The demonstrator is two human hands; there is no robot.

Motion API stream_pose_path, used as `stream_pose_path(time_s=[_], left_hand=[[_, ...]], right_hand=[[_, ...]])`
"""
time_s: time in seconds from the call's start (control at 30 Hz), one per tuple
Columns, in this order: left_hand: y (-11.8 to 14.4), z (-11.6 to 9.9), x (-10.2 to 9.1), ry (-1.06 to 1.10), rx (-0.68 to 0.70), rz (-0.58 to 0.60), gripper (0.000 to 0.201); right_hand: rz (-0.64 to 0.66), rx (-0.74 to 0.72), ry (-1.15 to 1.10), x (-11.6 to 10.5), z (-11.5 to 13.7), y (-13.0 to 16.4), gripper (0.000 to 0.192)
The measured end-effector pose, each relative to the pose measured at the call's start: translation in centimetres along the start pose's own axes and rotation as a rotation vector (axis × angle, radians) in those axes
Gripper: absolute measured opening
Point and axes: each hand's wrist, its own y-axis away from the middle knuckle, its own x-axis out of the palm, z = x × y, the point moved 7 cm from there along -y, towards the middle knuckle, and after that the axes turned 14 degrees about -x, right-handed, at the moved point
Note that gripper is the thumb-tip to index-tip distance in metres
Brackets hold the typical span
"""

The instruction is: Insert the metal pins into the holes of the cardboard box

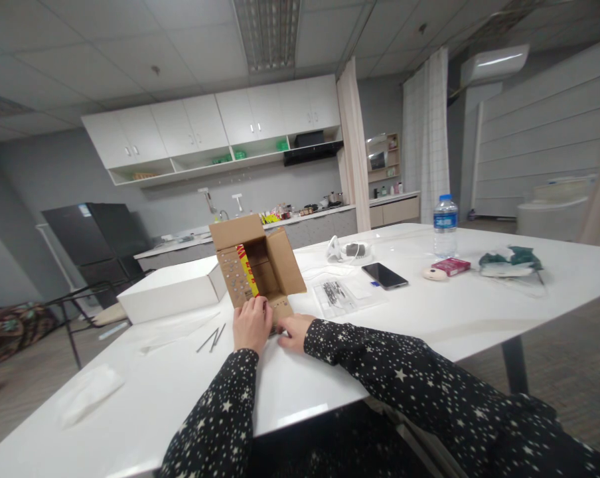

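Observation:
An open cardboard box (287,262) stands tilted on the white table, its flaps spread and its dark inside facing me. A yellow and red strip runs along its left panel, which is dotted with small pale spots. My left hand (253,323) has its fingers curled over the lower front of the box. Just to the right, my right hand (295,330) rests low by the table, its fingers bent inward at the box's bottom edge. Something small and dark shows between the two hands, but the fingertips hide what it is.
A white box (173,292) and thin metal rods (213,338) lie left. Crumpled white plastic (91,396) is near the left edge. To the right are a clear packet (337,297), a phone (384,275), a white headset-like device (352,250), a water bottle (445,226) and a red pack (450,267).

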Motion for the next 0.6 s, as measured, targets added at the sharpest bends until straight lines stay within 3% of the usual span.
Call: stream_pose_path(time_s=[0.1, 0.27, 0.6], left_hand=[[-0.1, 0.1, -0.3, 0.131, -0.003, -0.004, 0.018], [0.0, -0.3, 0.1, 0.281, 0.046, 0.121, 0.016], [0.4, 0.0, 1.9, 0.223, 0.022, 0.365, 0.014]], right_hand=[[0.004, -0.007, -0.006, 0.0, 0.0, 0.0, 0.031], [0.004, -0.023, -0.002, -0.1, 0.0, 0.0, 0.030], [0.011, -0.062, -0.008, -0.6, 0.6, 0.2, 0.033]])
